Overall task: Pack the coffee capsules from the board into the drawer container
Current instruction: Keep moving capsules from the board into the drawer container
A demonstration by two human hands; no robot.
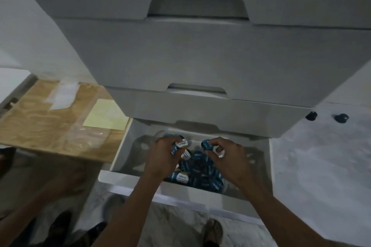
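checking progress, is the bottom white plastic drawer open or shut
Open: the bottom white plastic drawer is pulled out from under the stack, blue coffee capsules piled inside, left hand and right hand over it.

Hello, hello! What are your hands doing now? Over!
Left hand and right hand each grip capsules over the open drawer. Pile inside. Two capsules loose on floor. Nothing blocking.
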